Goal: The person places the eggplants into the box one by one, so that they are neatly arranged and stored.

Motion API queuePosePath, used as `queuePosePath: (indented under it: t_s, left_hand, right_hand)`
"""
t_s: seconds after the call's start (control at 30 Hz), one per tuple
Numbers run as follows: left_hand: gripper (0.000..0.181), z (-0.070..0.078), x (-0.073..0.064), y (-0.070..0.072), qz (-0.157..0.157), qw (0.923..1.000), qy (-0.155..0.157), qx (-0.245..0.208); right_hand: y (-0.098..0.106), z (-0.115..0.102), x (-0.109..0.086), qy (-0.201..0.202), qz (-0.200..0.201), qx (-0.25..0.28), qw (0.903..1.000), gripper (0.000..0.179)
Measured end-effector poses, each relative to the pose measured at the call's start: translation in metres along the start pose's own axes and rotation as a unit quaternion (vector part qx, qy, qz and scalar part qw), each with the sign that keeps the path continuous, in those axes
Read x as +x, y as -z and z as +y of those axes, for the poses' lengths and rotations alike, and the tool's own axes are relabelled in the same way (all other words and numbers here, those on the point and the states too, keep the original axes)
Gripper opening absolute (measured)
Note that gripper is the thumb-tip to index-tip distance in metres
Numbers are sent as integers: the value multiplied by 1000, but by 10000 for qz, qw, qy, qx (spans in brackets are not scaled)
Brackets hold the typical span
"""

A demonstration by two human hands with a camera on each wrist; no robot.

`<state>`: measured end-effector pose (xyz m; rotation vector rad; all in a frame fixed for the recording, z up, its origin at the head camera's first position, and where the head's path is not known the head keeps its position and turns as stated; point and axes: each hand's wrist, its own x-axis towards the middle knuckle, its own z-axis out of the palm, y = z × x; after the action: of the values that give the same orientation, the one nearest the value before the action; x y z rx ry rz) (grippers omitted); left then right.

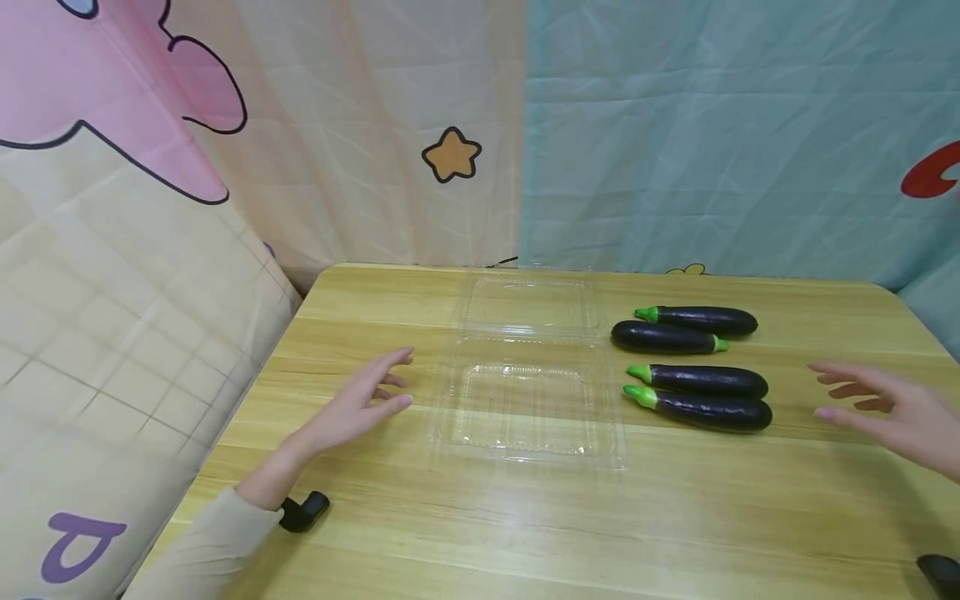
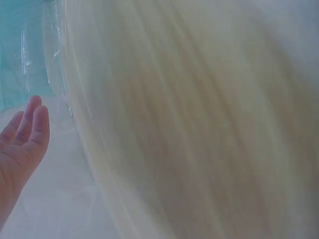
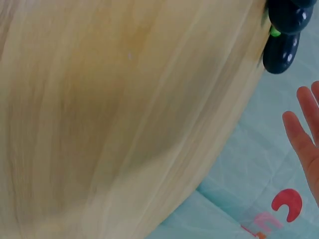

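A clear plastic clamshell box (image 1: 528, 408) lies unfolded on the table, its lid (image 1: 531, 304) laid back toward the curtain. To its right are several dark purple eggplants with green stems, among them a front one (image 1: 712, 411) and a back one (image 1: 705, 320). My left hand (image 1: 360, 400) hovers left of the box with relaxed fingers, holding nothing; the left wrist view shows its fingers (image 2: 39, 129) apart from the box. Right of the eggplants, my right hand (image 1: 892, 408) is held with fingers loosely extended, touching nothing. In the right wrist view some eggplants (image 3: 281, 52) appear beyond the fingers.
The wooden table (image 1: 480, 533) ends at a printed curtain (image 1: 675, 150) behind, with another cloth at the left. A black object (image 1: 306, 510) shows by the left wrist, and a second black object (image 1: 939, 573) at the lower right.
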<state>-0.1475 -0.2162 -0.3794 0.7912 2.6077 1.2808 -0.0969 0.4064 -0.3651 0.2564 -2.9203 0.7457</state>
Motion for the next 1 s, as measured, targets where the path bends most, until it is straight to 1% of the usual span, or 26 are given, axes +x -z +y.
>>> queuePosePath:
  t_s: [0.07, 0.17, 0.3, 0.47, 0.6, 0.73, 0.83, 1.0]
  left_hand:
    - [63, 2, 2, -4, -21, 9992, 65, -394]
    - [63, 5, 5, -8, -50, 9957, 213, -902]
    - [65, 8, 8, -14, -41, 9879, 455, -1482]
    - [65, 11, 11, -19, -39, 9777, 577, -2018]
    - [67, 12, 14, -22, -137, 9691, 710, -2358]
    - [67, 14, 16, -23, -224, 9613, 878, -2602]
    - [67, 16, 17, -23, -277, 9577, 964, -2697]
    - [67, 19, 18, -25, -323, 9534, 999, -2830]
  right_hand:
    - [-2, -1, 1, -23, -13, 41, 10000, 56]
    - [-5, -4, 2, -64, -120, 129, 9998, 54]
    - [-9, -5, 2, -3, -201, 315, 9993, 54]
    - [-14, -6, 2, 47, -307, 487, 9983, 53]
    - [-16, -9, 3, 188, -377, 740, 9964, 50]
    - [-19, -12, 3, 343, -396, 958, 9940, 47]
    - [-20, -12, 3, 361, -430, 967, 9937, 46]
    - [-23, -13, 4, 315, -515, 894, 9942, 46]
